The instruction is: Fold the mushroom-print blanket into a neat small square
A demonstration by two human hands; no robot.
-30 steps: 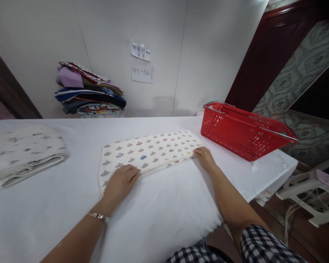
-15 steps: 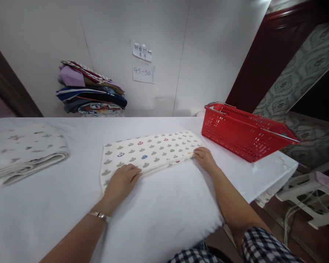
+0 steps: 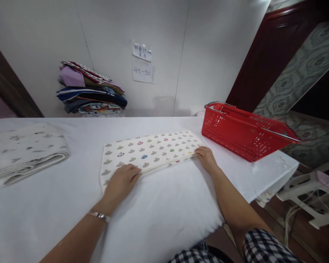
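Note:
A folded white cloth [image 3: 156, 149] with grey, red, blue and green mushroom-like prints lies flat as a long strip on the white-covered table. My left hand [image 3: 123, 180] holds its near edge toward the left, fingers on top and the thumb along the edge. At the near right corner, my right hand [image 3: 207, 159] pinches the same edge, with its fingertips on the fabric. Several layers show along the near edge between my hands. The undersides of both hands are hidden.
Another folded white cloth [image 3: 27, 149] lies at the left. Against the wall stands a stack of folded fabrics [image 3: 91, 91]. A red plastic basket [image 3: 235, 128] with metal handles sits at the back right. Beyond the table's right edge is a white stool [image 3: 312, 193].
My right hand has slid very slightly to the right at the cloth's corner. My left hand and the cloth look nearly the same.

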